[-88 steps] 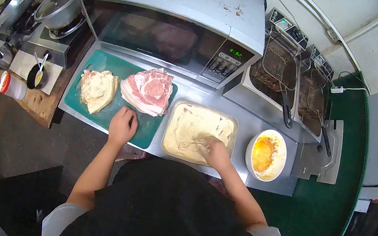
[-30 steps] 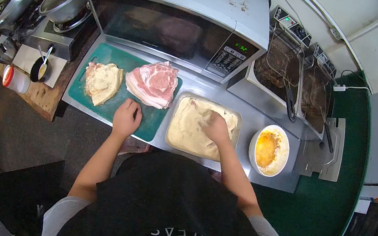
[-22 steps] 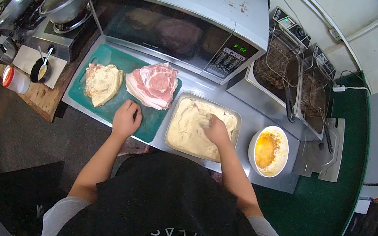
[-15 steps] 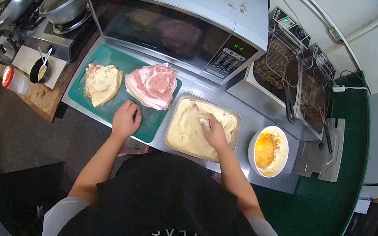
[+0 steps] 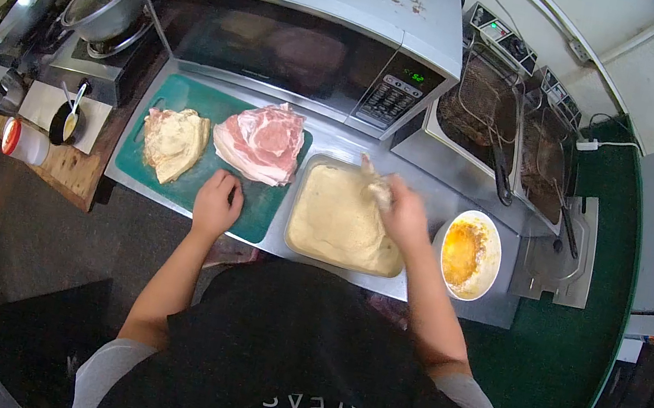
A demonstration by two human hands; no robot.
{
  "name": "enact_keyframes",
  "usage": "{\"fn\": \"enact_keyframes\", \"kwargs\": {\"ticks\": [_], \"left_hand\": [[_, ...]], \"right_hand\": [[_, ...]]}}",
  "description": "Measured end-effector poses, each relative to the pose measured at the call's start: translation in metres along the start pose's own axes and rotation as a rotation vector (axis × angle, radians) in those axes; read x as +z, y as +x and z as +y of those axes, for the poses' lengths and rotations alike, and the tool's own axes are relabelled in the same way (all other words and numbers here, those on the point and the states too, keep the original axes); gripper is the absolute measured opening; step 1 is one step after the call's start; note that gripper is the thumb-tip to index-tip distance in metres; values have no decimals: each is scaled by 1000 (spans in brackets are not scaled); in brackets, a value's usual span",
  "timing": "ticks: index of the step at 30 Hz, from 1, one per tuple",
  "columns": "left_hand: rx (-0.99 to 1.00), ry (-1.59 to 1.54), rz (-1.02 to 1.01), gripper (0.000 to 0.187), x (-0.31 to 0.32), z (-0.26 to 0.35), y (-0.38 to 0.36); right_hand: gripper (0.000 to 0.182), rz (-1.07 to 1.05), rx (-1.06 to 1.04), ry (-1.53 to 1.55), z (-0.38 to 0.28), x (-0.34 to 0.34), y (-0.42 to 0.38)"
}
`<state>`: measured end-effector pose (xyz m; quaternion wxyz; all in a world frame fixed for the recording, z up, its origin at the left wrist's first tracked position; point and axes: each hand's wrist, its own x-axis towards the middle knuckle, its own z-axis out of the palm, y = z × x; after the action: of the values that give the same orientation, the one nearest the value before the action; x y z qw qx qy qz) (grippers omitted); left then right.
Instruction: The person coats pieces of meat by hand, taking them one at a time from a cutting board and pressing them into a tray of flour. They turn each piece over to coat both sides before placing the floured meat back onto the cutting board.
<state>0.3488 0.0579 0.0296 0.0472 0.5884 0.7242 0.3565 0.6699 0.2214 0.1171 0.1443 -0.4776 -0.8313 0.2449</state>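
Above the right side of a metal tray [image 5: 291, 220] of pale flour, my right hand [image 5: 406, 215] grips a flour-coated piece of meat [image 5: 379, 187], slightly blurred. My left hand [image 5: 218, 201] rests with curled fingers on the front part of a green cutting board [image 5: 250, 226], and nothing shows in it. Behind that hand lies a slab of raw pink meat [image 5: 260, 141]. Left of the slab on the same board is a floured piece of meat [image 5: 174, 144].
A white bowl [image 5: 491, 270] with yellow egg mixture stands right of the tray. Behind are a microwave [image 5: 265, 55] and a deep fryer [image 5: 471, 172] with baskets. A lidded pot [image 5: 105, 7] sits on a stove at left, near a black bowl [image 5: 63, 127] with utensils and a red-lidded jar [image 5: 26, 142].
My right hand has risen out of the flour and moved right, bringing up the coated meat. The flour surface now lies smoother. My left hand stays where it was.
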Motion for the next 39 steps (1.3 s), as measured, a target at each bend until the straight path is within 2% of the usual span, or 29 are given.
{"fn": "enact_keyframes", "kwargs": {"ticks": [2,4,7,10,13,16,19,22,25,28,31,34,37,39], "left_hand": [[4,1,0,8,0,-1,0],[12,8,13,8,0,0,0],[14,10,30,9,-1,1,0],[24,4,25,10,2,-1,0],[34,4,32,11,1,0,1],[32,3,37,10,0,1,1],[28,-4,29,10,1,-1,1],[24,0,22,9,0,1,2],[16,1,12,9,0,0,2],[6,-4,-3,8,0,1,2],[13,-1,9,8,-1,0,2],[18,5,22,8,0,2,1],[23,5,16,8,-2,4,3],[29,8,14,8,-3,3,3]], "right_hand": [[29,7,-115,-97,-5,29,-7],[29,-153,-160,-151,6,73,-11],[29,-211,-265,-61,-7,99,-30],[34,-314,-248,-68,-11,92,-33],[43,-417,-155,74,-19,45,-33],[50,-132,-61,-4,16,40,-45],[46,92,-98,-276,37,46,-67],[38,-3,-159,-393,31,50,-88],[34,-260,131,-181,29,51,-90],[29,-299,123,-142,40,62,-87],[24,-241,156,17,49,64,-72],[22,-16,272,122,39,63,-42],[20,235,83,60,13,62,-23],[19,205,-147,-129,29,82,-19]]}}
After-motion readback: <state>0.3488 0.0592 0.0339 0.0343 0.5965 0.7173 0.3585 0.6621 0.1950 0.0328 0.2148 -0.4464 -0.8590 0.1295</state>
